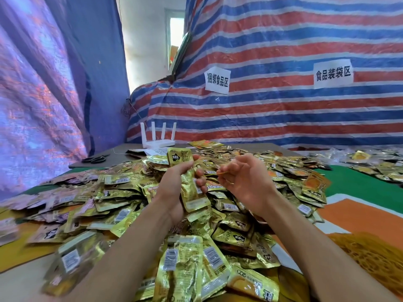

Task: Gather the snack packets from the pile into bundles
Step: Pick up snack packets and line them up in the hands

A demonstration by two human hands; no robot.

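Closest to us, a deep pile point(196, 269) of gold foil snack packets spreads across the bench point(357, 184), barcodes and labels facing every way. Two bare forearms reach out over it.

Above the middle of the heap, the left hand point(174, 182) curls its fingers and thumb round an upright stack of packets point(193, 195), whose top edge stands clear above the fingers. Just beside it, the right hand point(246, 179) pinches a thin yellow rubber band point(220, 172) between curled fingertips, drawn taut toward the left fingers.

We judge that the step in hand is banding this stack. To do it well, we would keep the left grip firm so the slippery foil does not fan out, square the edges first, then stretch the band wide and pass it over the free top end down to the middle. A band left near an end would likely slide off.

Farther back lie black scissors point(96, 159) and a white router point(159, 138) with four aerials. Behind them hangs a red, white and blue striped tarp point(283, 110) bearing two paper signs point(217, 80).
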